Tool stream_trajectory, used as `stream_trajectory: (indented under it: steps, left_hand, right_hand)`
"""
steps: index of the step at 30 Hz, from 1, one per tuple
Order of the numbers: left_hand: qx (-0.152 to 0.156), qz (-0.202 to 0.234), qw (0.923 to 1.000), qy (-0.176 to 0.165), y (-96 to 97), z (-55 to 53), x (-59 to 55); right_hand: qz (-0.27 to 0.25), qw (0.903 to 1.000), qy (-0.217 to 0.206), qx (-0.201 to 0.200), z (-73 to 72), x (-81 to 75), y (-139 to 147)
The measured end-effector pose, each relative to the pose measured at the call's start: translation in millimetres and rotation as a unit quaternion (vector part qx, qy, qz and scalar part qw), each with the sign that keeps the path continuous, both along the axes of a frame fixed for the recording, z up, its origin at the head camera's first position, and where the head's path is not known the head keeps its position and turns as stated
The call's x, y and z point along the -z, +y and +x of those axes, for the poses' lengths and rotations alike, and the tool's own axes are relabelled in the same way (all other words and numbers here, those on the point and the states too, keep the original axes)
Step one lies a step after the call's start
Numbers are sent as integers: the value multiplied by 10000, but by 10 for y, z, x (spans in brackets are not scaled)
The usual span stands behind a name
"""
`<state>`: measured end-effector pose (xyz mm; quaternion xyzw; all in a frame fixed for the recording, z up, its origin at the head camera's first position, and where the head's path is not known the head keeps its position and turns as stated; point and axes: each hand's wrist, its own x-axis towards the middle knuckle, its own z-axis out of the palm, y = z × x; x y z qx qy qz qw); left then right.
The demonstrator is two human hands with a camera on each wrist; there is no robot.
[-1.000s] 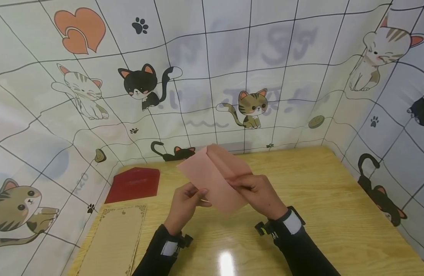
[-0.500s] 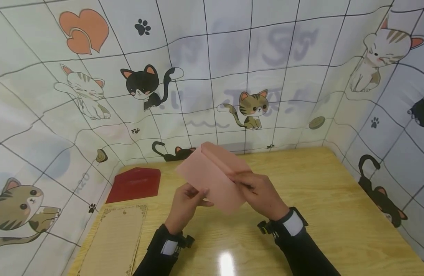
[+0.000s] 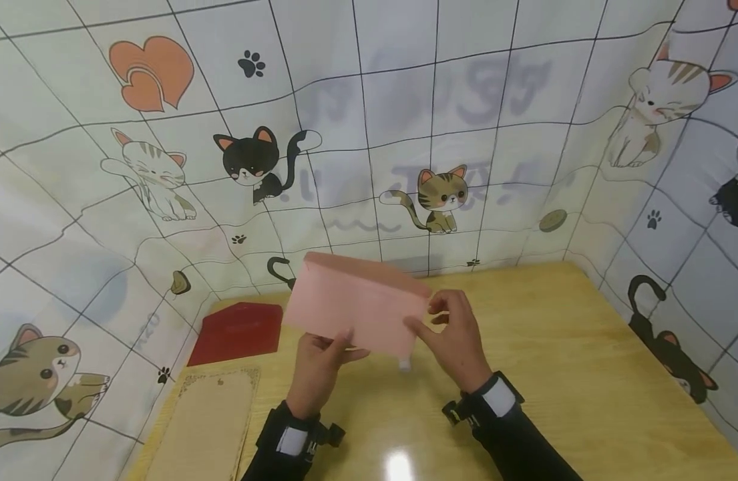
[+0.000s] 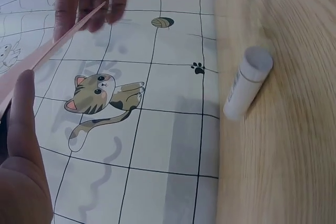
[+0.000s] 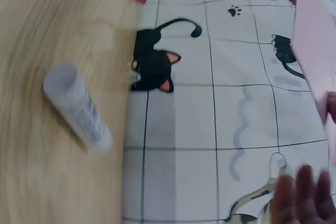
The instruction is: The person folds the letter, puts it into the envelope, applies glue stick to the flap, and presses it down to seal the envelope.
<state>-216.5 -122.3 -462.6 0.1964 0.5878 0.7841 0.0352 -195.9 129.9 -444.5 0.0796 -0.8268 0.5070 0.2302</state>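
Observation:
A pink paper envelope (image 3: 356,304) is held up over the table, its top flap (image 3: 369,270) tilted back. My left hand (image 3: 317,371) pinches the lower edge, thumb on the front face. Beside the right end is my right hand (image 3: 455,334). Its thumb touches the front face near the edge, while the other fingers bend loosely off the paper, as the right wrist view shows. A white cylindrical tube (image 4: 248,83) with small print is on the table. In the head view only one end (image 3: 404,365) of the tube shows beneath the envelope.
At the back left of the wooden table (image 3: 543,374) lies a red envelope (image 3: 239,334). A cream sheet with an ornate border (image 3: 203,427) is in front of it. A white cloth printed with cats (image 3: 356,153) rises behind and at both sides.
The envelope has turned from a slant to nearly level and shifted left. My right hand has slid from its fold to the right end, its fingers loosening. The tube's end has come into view.

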Motion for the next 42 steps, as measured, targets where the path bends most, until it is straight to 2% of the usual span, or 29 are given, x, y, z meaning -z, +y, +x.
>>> stream_trajectory:
  steps: [2,5,7,10,14,19,21,25,30,33,36,39,42]
  left_hand:
    - [18,163,9998,-83,-6,37,32]
    - [-23,341,9993,-174,-14,70,69]
    - [-115,401,9990,-188,-24,76,89]
    - [-250,439,9985,-214,-45,77,114]
    - [-332,448,9981,-277,-91,82,157]
    - [-488,239,9984,-163,-182,65,208]
    - [-647,177,9976,-170,-236,50,229]
    - [-1089,39,9933,-381,-371,37,265]
    - [-1512,18,9874,-473,-574,9,262]
    - [-1702,-60,9842,-493,-678,-27,296]
    - [-1940,-320,9781,-686,-742,-59,360]
    - [-2208,-723,9683,-917,-786,-84,418]
    - [-2403,-1352,9560,-1002,-844,-106,451]
  right_hand:
    - [-501,9959,-605,-455,10,65,-13]
    - [-811,9799,-1280,-1300,7,144,-35]
    - [-797,9712,-1439,-1723,0,177,-51]
    - [-780,9672,-1447,-1939,-6,194,-73]
    - [-796,9677,-1478,-1883,-2,188,-81]
    - [-732,9682,-1491,-1872,-6,181,-67]
    - [-632,9703,-1498,-1792,7,134,-71]
    - [-571,9714,-1547,-1710,-32,164,-43]
    - [-699,9720,-1600,-1573,-132,312,-24]
    - [-548,9743,-1684,-1390,-190,379,-61]
    - [-236,9767,-1804,-1139,-252,440,-104]
    - [46,9772,-1951,-834,-302,492,-135]
    - [231,9748,-2114,-678,-327,534,-160]
